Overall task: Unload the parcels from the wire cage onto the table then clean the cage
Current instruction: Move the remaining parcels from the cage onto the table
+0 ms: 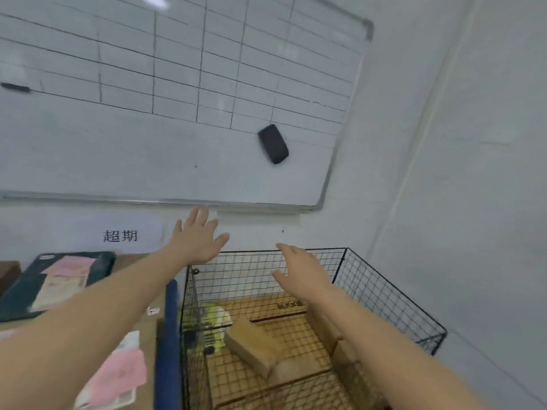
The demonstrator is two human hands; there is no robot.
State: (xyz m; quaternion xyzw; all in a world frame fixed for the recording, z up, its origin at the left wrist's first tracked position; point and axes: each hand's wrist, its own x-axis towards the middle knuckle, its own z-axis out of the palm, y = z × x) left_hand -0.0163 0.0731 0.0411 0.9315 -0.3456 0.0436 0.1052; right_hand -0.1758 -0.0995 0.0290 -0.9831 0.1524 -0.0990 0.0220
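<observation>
Both hands are held up with fingers [202,214] spread, nothing gripped: the left hand [198,239] before the wall, the right hand [299,269] across the back rim of the wire cage [384,294]. Cardboard parcels [254,347] and a green and white packet [217,324] are seen on the cage floor, well below the fingers. The cage's near end is cut off, and labels are blurred.

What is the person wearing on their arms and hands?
Nothing that shows. The left hand and right hand are bare, with no gloves or watch. The left forearm and right forearm are bare too; no sleeve is in view.
</observation>
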